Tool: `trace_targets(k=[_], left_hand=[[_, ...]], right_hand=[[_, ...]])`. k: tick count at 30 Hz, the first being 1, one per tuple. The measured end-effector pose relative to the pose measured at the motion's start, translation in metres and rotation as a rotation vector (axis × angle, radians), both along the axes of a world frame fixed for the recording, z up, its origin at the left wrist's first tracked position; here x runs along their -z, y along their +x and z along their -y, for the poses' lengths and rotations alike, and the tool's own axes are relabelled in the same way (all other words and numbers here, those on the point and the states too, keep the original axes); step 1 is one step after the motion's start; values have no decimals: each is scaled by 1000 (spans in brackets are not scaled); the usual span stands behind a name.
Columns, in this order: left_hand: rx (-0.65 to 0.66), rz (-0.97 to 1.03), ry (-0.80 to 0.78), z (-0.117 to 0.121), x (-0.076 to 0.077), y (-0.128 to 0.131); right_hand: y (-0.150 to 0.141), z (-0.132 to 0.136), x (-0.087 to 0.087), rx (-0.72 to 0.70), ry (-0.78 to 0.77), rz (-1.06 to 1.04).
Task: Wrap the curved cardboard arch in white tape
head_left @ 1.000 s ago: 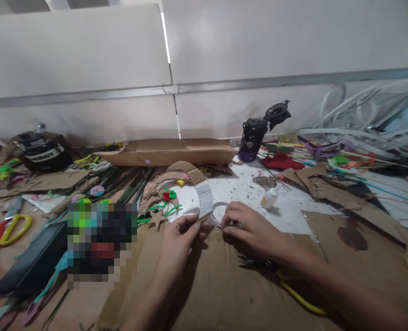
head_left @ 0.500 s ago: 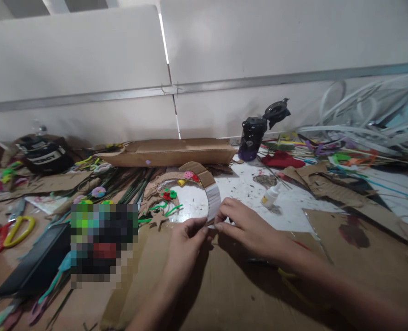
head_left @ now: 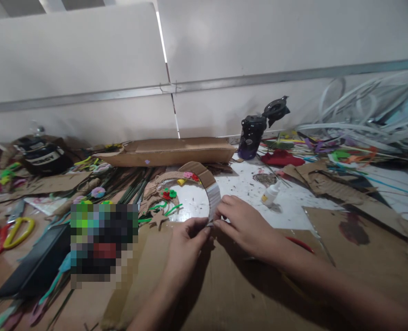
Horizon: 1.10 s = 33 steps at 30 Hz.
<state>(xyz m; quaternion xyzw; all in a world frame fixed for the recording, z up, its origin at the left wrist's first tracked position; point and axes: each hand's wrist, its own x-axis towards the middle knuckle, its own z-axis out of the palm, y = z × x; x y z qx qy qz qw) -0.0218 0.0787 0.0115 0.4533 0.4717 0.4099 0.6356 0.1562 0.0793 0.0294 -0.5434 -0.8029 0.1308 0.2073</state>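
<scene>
A curved cardboard ring [head_left: 208, 180] stands in front of me, partly brown and partly covered in white. My left hand [head_left: 186, 246] pinches its lower end between thumb and fingers. Close beside it, my right hand [head_left: 243, 225] grips the white section near the same end, fingers closed. Small pink, red and yellow decorations [head_left: 191, 177] sit along the ring's inner side. To the left are red and green flower shapes [head_left: 169, 194] and a brown star [head_left: 158, 220]. Both fingertips partly hide the ring's end.
Beyond my right hand stands a small white glue bottle [head_left: 270, 194]. A cardboard sheet [head_left: 231, 294] lies under my hands, with a red curved handle [head_left: 300, 244] by my right forearm. Scissors [head_left: 19, 233] lie left. A black bottle [head_left: 250, 138] and cardboard trough [head_left: 176, 158] stand behind.
My right fingers have shifted slightly left along the ring's end. My right forearm has moved a little, showing more of the red handle. The ring stays nearly in place.
</scene>
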Motion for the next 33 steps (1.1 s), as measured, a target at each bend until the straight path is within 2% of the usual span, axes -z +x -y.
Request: trace_targets(k=[13,27,33], left_hand=[[12,-33,37,1,-3,-1],[34,7,71,-3,10,-2],[30,-106,86,-3,7,-2]], right_hand=[[-7,4,-8,48,11,96],[-13,6,-6,87,77,155],[-13,7,-6,83,92,158]])
